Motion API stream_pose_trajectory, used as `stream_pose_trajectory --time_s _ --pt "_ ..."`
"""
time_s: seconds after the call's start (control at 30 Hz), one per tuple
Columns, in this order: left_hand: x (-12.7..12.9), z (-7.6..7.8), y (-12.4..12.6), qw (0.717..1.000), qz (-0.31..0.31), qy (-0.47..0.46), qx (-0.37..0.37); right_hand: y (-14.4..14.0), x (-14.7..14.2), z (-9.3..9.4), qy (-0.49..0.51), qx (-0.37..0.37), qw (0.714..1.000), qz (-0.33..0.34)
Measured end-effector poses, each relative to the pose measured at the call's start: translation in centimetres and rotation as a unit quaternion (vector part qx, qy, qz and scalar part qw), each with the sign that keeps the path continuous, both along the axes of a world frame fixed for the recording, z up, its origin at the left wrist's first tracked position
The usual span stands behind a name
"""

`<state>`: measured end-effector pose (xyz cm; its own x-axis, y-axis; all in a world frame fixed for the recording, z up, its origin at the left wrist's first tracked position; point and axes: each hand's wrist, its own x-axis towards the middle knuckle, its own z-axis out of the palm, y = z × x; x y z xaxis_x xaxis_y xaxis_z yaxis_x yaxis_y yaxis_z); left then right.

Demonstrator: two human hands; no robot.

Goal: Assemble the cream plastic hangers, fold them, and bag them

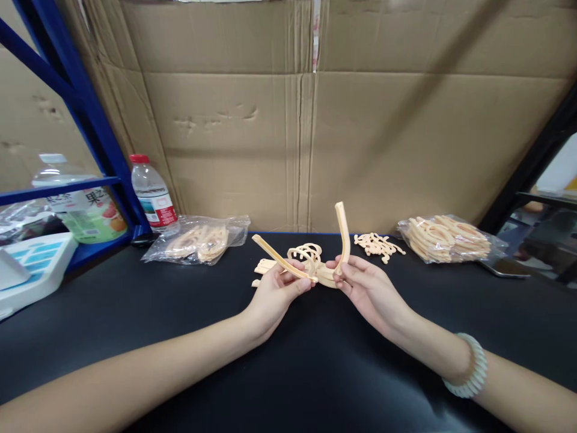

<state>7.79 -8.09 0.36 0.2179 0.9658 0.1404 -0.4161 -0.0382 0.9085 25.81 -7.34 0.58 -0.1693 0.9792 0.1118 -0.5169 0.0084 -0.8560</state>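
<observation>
Holding a long tan strip point(282, 260), the left hand point(278, 293) has its fingers pinched shut on the strip's near end. The right hand point(360, 282) grips a curved tan strip point(343, 234) that stands up from its fingers. Both strips sit in the middle of the black table point(180, 337), just over a small pile of tan pieces point(311, 264) that the hands partly hide. Two clear bags point(198, 239) hold more pieces, hard to make out. At the far left a red-capped bottle point(151, 195) has a label too small to read. A bigger bottle point(81, 204) shows Chinese writing. A bead bracelet point(471, 370) is on the right wrist.
</observation>
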Motion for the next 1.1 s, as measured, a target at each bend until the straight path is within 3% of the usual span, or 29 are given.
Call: stream_pose_trajectory --time_s 0.27,0.53,1.1 --pt "0.06 -0.43 0.1 0.998 0.006 0.049 0.034 -0.1 -0.01 -0.13 -0.139 0.062 0.988 0.01" --pt "0.37 -0.52 -0.09 0.993 0.004 0.1 0.06 -0.1 -0.12 -0.02 -0.212 0.119 0.969 0.047" --pt "0.72 -0.32 -0.23 0.992 0.043 0.111 0.041 -0.61 -0.67 -0.25 -0.217 0.16 0.962 0.036"
